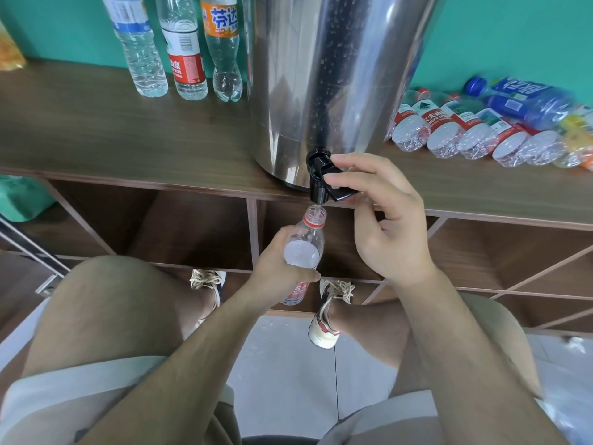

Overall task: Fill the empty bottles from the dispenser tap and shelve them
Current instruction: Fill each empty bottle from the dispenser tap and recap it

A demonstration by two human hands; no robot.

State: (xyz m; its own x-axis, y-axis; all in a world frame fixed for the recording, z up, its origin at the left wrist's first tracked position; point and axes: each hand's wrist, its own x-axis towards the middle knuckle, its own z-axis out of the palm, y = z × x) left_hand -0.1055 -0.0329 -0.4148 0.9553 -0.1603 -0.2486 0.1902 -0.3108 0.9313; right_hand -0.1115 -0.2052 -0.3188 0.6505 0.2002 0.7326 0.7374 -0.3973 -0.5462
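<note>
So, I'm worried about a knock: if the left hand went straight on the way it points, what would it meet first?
Likely the tap spout: the left hand holds the bottle with its mouth under it, so the rim would touch first, though depth is unclear.

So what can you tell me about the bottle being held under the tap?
The bottle is clear plastic, uncapped, with a red neck ring and a red label lower down. It is held mouth-up just under the black tap, a thin stream running in, and water shows inside. The left hand grips its middle; nothing else touches it.
</note>
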